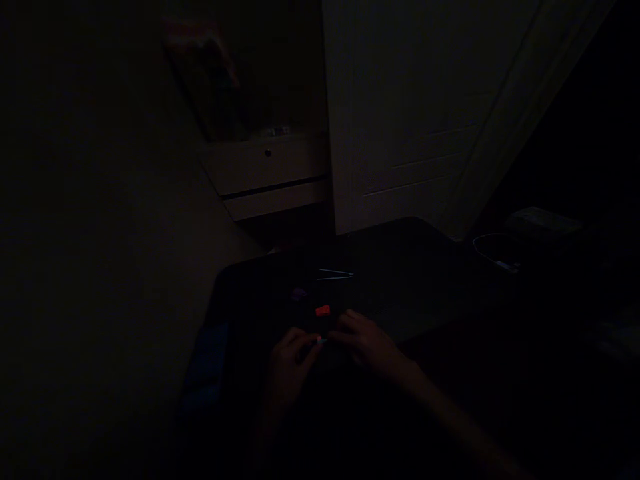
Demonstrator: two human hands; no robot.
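Observation:
In dim light, my left hand (290, 363) pinches a small piece (320, 341) between thumb and forefinger; it shows orange, white and green, and its kind is too small and dark to make out. My right hand (363, 339) is close by on the right, its fingers bent together by the green end of that piece. Whether they grip it is unclear. Just beyond the hands an orange block-like piece (323, 311) lies on the dark table (390, 267). Farther back lie tweezers (336, 274), and left of the orange piece is a dim purple lump (299, 293).
A blue box-like object (206, 367) sits at the table's left edge. Behind the table stand a drawer unit (270, 167) and a pale panelled door (400, 133). A white cable (483, 250) curves at the right, near a pale flat box (543, 220).

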